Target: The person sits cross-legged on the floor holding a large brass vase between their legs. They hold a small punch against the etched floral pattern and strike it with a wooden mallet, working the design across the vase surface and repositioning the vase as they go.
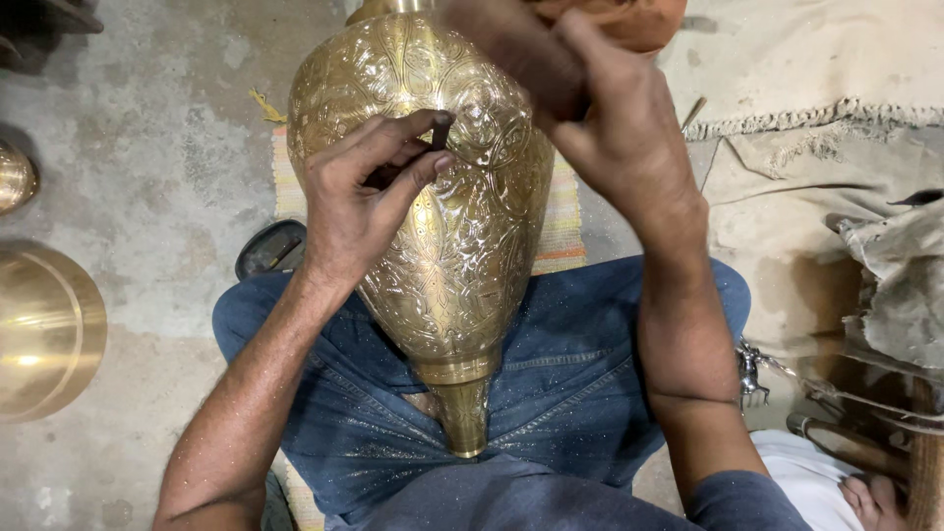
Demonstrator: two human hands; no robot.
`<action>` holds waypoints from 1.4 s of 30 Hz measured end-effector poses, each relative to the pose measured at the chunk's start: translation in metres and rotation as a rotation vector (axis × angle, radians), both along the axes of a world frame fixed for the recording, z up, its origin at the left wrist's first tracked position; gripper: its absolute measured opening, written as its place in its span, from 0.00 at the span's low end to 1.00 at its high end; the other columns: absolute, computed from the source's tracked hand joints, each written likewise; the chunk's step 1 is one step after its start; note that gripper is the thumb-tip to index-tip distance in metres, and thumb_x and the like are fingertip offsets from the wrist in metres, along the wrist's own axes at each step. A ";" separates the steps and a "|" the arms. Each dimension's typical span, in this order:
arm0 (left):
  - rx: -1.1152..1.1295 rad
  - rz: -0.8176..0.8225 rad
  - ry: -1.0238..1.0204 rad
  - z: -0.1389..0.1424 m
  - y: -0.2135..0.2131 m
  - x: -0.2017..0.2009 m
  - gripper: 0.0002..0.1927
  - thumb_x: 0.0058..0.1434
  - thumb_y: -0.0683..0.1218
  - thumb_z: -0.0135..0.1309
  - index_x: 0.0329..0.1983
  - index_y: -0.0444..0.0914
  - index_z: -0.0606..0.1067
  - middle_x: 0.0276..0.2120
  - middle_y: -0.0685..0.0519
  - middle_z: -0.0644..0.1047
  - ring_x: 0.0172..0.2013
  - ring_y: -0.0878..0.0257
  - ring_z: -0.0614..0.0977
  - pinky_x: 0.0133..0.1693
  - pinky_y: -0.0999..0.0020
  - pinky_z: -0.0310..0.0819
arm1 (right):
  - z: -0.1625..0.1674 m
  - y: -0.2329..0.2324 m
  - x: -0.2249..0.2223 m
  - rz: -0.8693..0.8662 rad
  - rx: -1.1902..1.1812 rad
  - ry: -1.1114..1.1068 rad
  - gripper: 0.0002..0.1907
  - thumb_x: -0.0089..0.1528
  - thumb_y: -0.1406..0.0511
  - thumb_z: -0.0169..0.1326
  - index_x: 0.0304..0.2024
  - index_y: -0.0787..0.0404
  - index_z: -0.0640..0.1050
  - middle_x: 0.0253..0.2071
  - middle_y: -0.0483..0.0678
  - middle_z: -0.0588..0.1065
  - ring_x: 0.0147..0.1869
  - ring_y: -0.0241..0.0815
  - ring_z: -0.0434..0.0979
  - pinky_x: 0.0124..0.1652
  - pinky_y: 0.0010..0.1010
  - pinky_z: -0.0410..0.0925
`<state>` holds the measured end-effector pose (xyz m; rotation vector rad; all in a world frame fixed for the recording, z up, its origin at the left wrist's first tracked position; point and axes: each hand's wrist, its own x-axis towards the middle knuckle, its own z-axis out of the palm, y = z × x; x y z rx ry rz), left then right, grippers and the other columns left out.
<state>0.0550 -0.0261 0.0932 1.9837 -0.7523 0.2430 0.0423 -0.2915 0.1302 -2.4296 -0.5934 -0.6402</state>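
Head view: an engraved brass vase point(442, 246), bulbous and tapering to a narrow foot, lies across the person's denim lap at frame centre. The left hand point(359, 202) pinches a small dark tool point(441, 133) against its patterned wall. The right hand point(605, 118) is closed around something indistinct above. Smooth brass bowls point(44, 329) sit lower left; beige cloth point(816, 128) lies upper right.

We record a bare grey concrete floor point(147, 177), stained and rough. Directly on it lie a striped woven mat point(562, 221) under the seated person, a fringed beige cloth point(816, 69) at right, and two brass bowls point(44, 329) at the left edge, one large, one small.
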 end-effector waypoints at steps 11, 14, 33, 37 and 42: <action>0.023 0.018 0.028 0.002 0.001 0.001 0.11 0.66 0.43 0.66 0.48 0.34 0.80 0.39 0.50 0.83 0.39 0.64 0.88 0.41 0.70 0.87 | 0.016 0.006 -0.006 -0.157 -0.188 0.022 0.19 0.60 0.68 0.66 0.49 0.61 0.72 0.35 0.49 0.75 0.40 0.49 0.78 0.39 0.45 0.68; 0.044 0.028 0.034 0.000 0.001 0.003 0.09 0.66 0.43 0.66 0.45 0.35 0.80 0.39 0.50 0.84 0.37 0.64 0.88 0.39 0.70 0.86 | 0.014 0.006 -0.006 -0.125 0.004 0.166 0.18 0.61 0.70 0.64 0.49 0.63 0.71 0.33 0.49 0.75 0.37 0.50 0.78 0.39 0.47 0.69; 0.045 -0.008 -0.005 0.003 0.002 0.001 0.08 0.68 0.44 0.66 0.46 0.36 0.80 0.39 0.51 0.84 0.39 0.64 0.88 0.42 0.69 0.88 | -0.007 -0.001 0.000 -0.118 -0.143 -0.035 0.21 0.59 0.73 0.65 0.52 0.62 0.72 0.40 0.53 0.77 0.46 0.55 0.79 0.43 0.48 0.69; 0.019 -0.003 0.052 0.003 0.002 0.002 0.14 0.67 0.43 0.65 0.53 0.35 0.80 0.41 0.49 0.84 0.40 0.63 0.88 0.41 0.69 0.87 | -0.001 0.001 -0.002 -0.053 -0.084 0.094 0.16 0.62 0.73 0.64 0.49 0.60 0.73 0.39 0.51 0.78 0.44 0.51 0.80 0.44 0.44 0.72; 0.020 -0.003 0.028 0.006 0.001 0.000 0.15 0.67 0.43 0.64 0.56 0.35 0.79 0.43 0.49 0.84 0.42 0.63 0.88 0.43 0.70 0.88 | 0.011 0.005 -0.003 -0.042 0.045 0.092 0.18 0.62 0.72 0.64 0.49 0.64 0.70 0.36 0.52 0.75 0.41 0.51 0.79 0.40 0.46 0.68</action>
